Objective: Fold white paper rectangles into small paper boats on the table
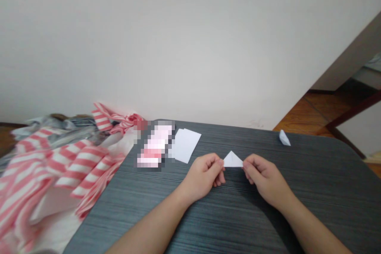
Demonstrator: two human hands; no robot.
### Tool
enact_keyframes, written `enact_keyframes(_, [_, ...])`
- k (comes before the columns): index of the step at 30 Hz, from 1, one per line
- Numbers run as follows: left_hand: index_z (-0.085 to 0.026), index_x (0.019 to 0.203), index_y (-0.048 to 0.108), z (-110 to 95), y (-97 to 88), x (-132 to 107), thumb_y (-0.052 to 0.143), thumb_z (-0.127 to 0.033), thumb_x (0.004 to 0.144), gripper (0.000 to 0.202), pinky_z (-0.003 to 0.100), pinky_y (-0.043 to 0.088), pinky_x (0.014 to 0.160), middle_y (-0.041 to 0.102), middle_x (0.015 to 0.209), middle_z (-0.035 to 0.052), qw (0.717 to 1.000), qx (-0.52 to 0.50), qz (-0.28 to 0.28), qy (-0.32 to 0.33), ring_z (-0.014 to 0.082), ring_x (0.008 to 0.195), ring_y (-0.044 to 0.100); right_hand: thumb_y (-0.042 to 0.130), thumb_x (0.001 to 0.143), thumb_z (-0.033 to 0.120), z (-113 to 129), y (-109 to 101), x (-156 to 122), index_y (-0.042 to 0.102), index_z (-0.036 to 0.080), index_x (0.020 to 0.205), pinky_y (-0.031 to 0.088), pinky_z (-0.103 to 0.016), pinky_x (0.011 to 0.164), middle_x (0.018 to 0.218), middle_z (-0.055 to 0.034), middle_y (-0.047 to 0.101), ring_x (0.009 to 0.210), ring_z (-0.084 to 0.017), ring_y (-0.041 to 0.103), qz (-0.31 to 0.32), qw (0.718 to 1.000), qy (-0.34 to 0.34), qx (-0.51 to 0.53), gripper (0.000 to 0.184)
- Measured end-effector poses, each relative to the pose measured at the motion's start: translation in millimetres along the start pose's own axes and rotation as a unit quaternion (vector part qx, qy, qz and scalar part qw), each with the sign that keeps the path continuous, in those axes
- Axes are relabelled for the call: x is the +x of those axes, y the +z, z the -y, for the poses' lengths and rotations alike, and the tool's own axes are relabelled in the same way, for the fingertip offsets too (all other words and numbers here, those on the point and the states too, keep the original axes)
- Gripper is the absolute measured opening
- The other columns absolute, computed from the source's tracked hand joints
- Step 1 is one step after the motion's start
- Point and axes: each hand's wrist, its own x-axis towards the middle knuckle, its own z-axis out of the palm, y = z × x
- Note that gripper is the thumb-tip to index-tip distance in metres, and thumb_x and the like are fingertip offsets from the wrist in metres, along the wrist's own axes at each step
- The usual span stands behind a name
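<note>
A small white folded paper, triangular with its point away from me, is stretched between my two hands above the dark table. My left hand pinches its left corner between thumb and fingers. At the opposite corner my right hand grips it the same way. White paper sheets lie flat on the table beyond my left hand. Farther off to the right stands a small folded white paper piece, near the table's back edge.
The dark wood-grained table meets a pale wall at the back. A blurred-out pinkish rectangular item lies left of the sheets. Red-and-white striped cloth is heaped beside the table's left edge. Wooden floor shows at right.
</note>
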Motion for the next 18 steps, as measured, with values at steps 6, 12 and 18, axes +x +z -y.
enact_keyframes(6, [-0.015,0.096,0.059,1.8,0.0,-0.4,0.056,-0.037,0.089,0.024,0.020,0.040,0.048,0.059,0.071,-0.0003,1.000,-0.006,0.000,0.023,0.0095,0.054,0.052,0.048,0.092,0.029,1.3,-1.2,-0.4,0.047,0.021,0.065,0.036,-0.025,0.055,0.056,0.0046,0.047,0.055,-0.013,0.044,0.030,0.999,-0.023,-0.023,0.028])
enact_keyframes(12, [-0.020,0.117,0.061,4.0,-2.5,-0.5,0.063,-0.027,0.084,0.034,0.021,0.040,0.057,0.057,0.080,-0.0011,0.995,0.071,0.004,0.076,0.0096,0.062,0.051,0.049,0.090,0.027,-0.4,3.1,0.9,0.046,0.021,0.063,0.034,-0.024,0.053,0.054,0.0056,0.046,0.052,-0.012,0.043,0.056,0.998,-0.020,-0.015,0.028])
enact_keyframes(18, [-0.019,0.105,0.072,-2.9,-5.8,-2.1,0.061,-0.030,0.086,0.024,0.023,0.042,0.064,0.062,0.086,0.0037,0.978,0.175,0.028,0.109,0.0131,0.071,0.054,0.047,0.094,0.030,-1.2,7.3,1.5,0.050,0.020,0.067,0.037,-0.025,0.055,0.053,0.0049,0.051,0.052,-0.013,0.048,0.048,0.998,-0.013,0.024,0.028])
